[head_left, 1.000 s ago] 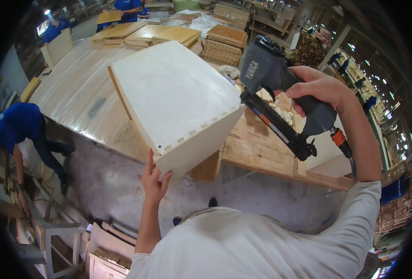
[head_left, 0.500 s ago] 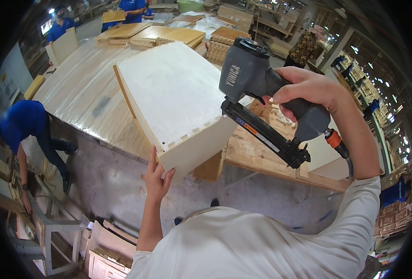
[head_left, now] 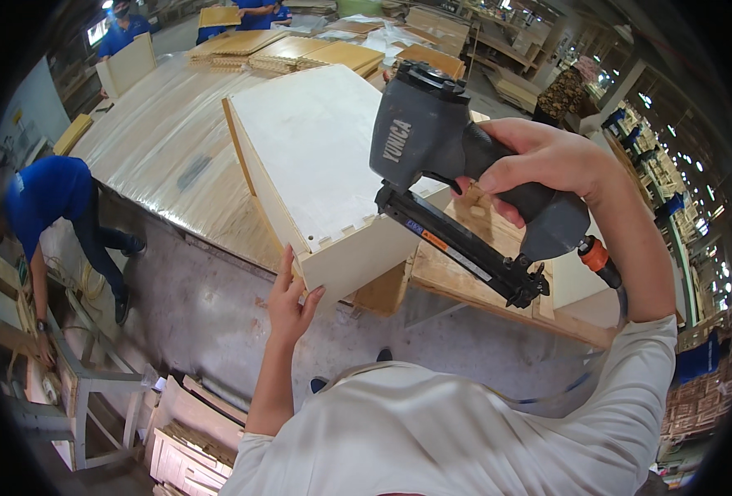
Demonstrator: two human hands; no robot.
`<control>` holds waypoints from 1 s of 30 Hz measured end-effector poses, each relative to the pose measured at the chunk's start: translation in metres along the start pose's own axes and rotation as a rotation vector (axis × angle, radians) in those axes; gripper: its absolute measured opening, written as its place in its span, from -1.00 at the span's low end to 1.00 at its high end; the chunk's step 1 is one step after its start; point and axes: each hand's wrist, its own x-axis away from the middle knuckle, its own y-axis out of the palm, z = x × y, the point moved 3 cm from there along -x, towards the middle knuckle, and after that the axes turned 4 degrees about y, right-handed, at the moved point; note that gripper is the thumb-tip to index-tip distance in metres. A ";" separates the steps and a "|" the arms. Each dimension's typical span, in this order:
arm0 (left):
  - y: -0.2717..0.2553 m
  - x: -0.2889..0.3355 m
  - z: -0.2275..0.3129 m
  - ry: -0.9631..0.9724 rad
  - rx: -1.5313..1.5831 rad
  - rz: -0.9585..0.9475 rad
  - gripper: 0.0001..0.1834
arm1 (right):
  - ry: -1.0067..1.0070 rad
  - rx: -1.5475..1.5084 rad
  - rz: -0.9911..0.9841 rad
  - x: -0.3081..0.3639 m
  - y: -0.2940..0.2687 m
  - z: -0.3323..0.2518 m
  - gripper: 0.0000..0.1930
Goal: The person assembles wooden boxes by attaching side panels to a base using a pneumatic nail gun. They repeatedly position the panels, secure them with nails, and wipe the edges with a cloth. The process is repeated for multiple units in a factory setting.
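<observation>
**Nailer swings in over the box corner**

While the left hand [head_left: 290, 299] braces the near corner of the pale wooden box [head_left: 316, 157], fingers spread flat against its front face and closed round nothing, the right hand [head_left: 539, 169] has brought the grey pneumatic nail gun [head_left: 440, 157] in much closer. A sec ago the gun hung off to the right of the box, well apart; half a sec ago it was nearer; now its head sits right over the box's right-hand edge, magazine angled down and away to the right. Right hand is wrapped tight round the grip, index finger lying by the trigger, though whether it's pressing I can't tell. Orange hose fitting [head_left: 595, 255] shows at the grip's base.

Box itself hasn't budged much: tilted, broad face up, finger-jointed corner toward the person, resting on the workbench [head_left: 159, 149]. Left hand's in the same spot on that corner, approx.

My read: the tool's being lined up on the box, w/ the left hand steadying it, so a shot near that joint looks close, but the nose isn't clearly touching wood.

Left of the box, down on the floor, a co-worker in a blue shirt [head_left: 48, 194] bends over. Beyond the box, stacked boards [head_left: 300, 50] on the bench.
</observation>
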 end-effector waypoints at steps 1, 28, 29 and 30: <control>0.000 0.000 0.001 -0.008 0.005 0.007 -0.68 | -0.009 0.012 0.001 0.000 0.001 -0.002 -0.64; 0.005 0.015 -0.007 -0.129 -0.045 -0.046 -0.69 | -0.091 0.096 -0.145 -0.004 0.035 -0.024 -0.62; 0.004 0.022 -0.014 -0.128 -0.091 -0.072 -0.69 | -0.120 0.103 -0.122 0.001 0.031 -0.021 -0.65; 0.002 0.028 -0.018 -0.120 -0.163 -0.078 -0.69 | -0.147 0.108 -0.096 0.006 0.026 -0.015 -0.68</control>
